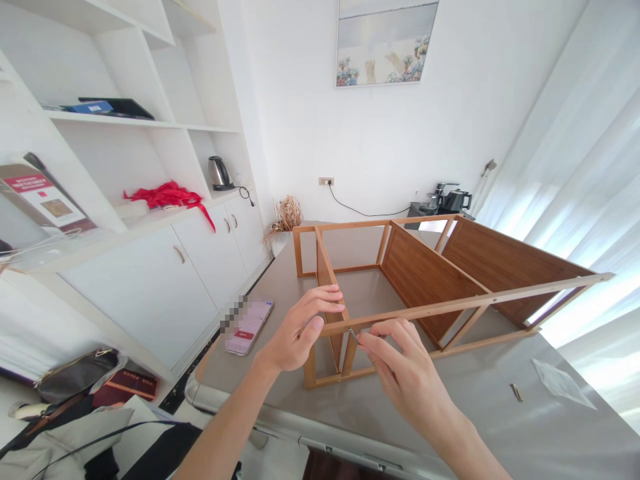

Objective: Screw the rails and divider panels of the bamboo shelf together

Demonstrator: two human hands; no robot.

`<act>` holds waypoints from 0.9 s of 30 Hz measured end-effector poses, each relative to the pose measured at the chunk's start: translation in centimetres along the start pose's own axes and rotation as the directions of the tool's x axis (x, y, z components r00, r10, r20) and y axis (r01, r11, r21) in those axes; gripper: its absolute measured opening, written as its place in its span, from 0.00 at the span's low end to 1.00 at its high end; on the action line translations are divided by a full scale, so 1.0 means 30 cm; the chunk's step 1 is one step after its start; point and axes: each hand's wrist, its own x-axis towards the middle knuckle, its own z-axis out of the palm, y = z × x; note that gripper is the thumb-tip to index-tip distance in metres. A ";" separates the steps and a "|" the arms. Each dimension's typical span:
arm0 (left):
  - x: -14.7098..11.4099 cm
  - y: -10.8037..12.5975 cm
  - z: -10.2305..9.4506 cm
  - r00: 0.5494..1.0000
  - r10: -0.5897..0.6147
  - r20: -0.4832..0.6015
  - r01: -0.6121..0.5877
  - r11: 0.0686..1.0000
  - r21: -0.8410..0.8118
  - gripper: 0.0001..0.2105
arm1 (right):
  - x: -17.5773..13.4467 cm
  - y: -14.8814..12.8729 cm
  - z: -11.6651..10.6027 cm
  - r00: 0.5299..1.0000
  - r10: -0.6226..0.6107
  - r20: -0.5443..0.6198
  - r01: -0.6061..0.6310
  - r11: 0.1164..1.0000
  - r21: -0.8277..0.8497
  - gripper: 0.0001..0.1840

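A wooden shelf unit lies on its side on a grey table, its brown panels standing between lighter rails. My left hand holds it at the near left corner. The fingers reach over the end panel, and the thumb rests by the rail. Just to the right, my right hand pinches a thin metal hex key, whose tip meets the near rail by that corner. My fingers hide most of the key. Small metal screws or bolts lie on the table at the right.
A clear plastic bag lies near the table's right edge. On the left side is a phone. Behind the unit stand a dried plant and a black kettle. White cabinets line the left wall.
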 end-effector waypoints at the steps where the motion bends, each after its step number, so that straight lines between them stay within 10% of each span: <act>1: 0.001 0.000 -0.002 1.000 0.001 0.002 -0.001 1.000 0.002 0.20 | 0.001 0.001 -0.002 1.000 -0.007 0.005 0.007 1.000 -0.006 0.14; 27: 0.000 0.004 -0.013 1.000 -0.011 0.025 0.011 1.000 -0.004 0.20 | 0.027 -0.053 -0.026 0.999 0.034 -0.019 -0.036 0.990 -0.136 0.10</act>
